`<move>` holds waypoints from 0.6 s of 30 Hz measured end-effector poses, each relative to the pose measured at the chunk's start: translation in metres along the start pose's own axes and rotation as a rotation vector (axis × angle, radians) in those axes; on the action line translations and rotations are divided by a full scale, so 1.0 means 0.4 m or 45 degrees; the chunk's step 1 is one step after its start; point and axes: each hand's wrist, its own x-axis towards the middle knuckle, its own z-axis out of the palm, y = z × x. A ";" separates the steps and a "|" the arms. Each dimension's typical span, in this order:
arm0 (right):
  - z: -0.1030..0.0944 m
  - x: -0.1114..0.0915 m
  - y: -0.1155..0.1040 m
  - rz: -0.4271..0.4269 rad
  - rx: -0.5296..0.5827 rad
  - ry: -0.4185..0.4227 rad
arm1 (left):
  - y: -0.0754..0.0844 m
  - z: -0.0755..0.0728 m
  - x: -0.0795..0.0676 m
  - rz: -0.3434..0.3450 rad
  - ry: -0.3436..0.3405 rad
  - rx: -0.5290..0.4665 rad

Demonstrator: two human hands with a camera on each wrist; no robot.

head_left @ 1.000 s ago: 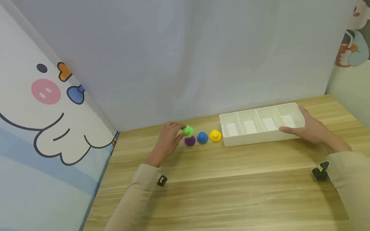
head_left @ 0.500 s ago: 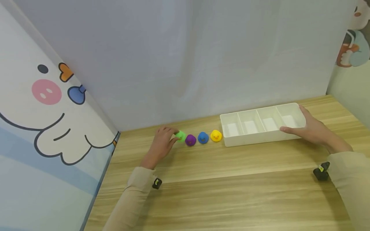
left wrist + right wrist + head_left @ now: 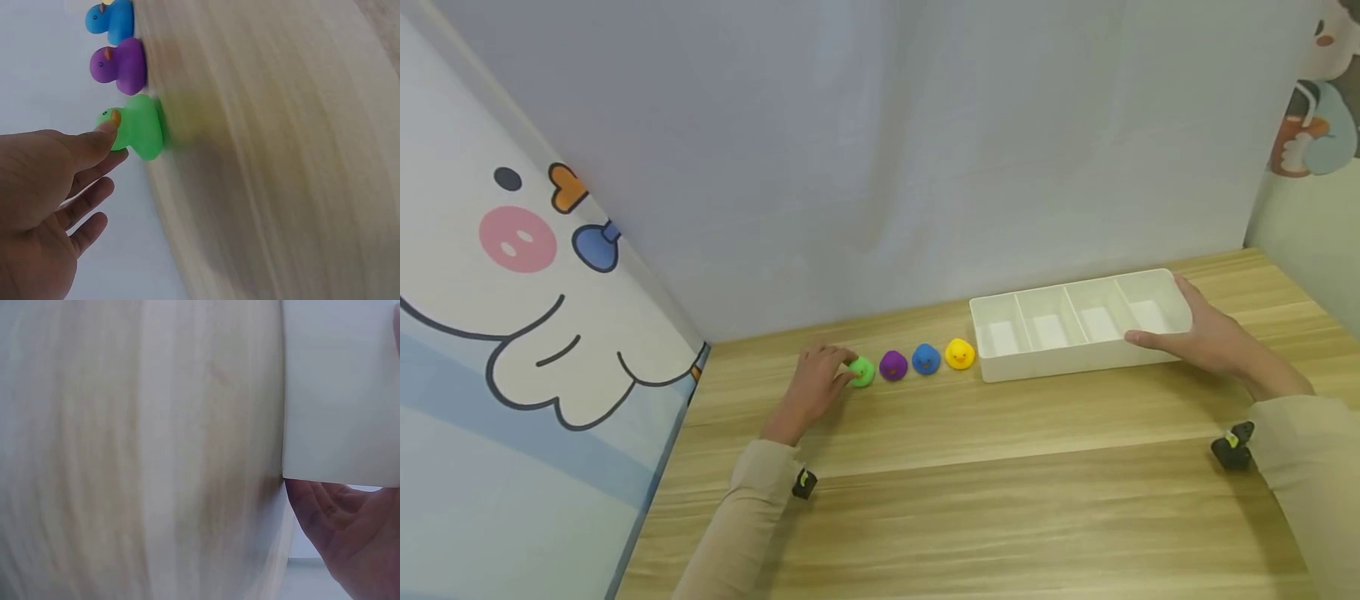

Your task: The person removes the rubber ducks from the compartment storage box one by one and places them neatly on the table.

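My left hand (image 3: 811,385) pinches a green rubber duck (image 3: 864,373) by its head, between thumb and index finger. In the left wrist view the base of the green duck (image 3: 145,128) sits at the tabletop, and the other fingers hang apart from it. To its right, a purple duck (image 3: 893,367), a blue duck (image 3: 927,360) and a yellow duck (image 3: 960,354) stand in a row. My right hand (image 3: 1217,340) grips the right end of a long white divided box (image 3: 1075,361), thumb along the front wall; its compartments hold nothing.
The wooden table (image 3: 970,517) carries everything. A pale grey curtain (image 3: 925,167) hangs along its back edge. On the left stands a panel (image 3: 535,367) with cartoon prints, and a light wall (image 3: 1311,225) closes off the right.
My left hand has carried the green duck from above the purple one leftward and down to the table, at the row's left end. The right hand and the box have stayed put.
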 end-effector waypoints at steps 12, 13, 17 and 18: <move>-0.005 -0.005 -0.002 0.019 -0.066 -0.012 | -0.016 0.036 -0.018 -0.015 0.065 -0.115; -0.006 -0.005 -0.001 0.015 -0.072 -0.007 | -0.018 0.039 -0.019 -0.025 0.061 -0.121; -0.012 -0.005 0.000 0.001 -0.090 0.005 | -0.028 0.048 -0.022 -0.047 0.052 -0.127; -0.014 -0.005 0.001 -0.004 -0.092 0.007 | -0.030 0.049 -0.022 -0.052 0.048 -0.134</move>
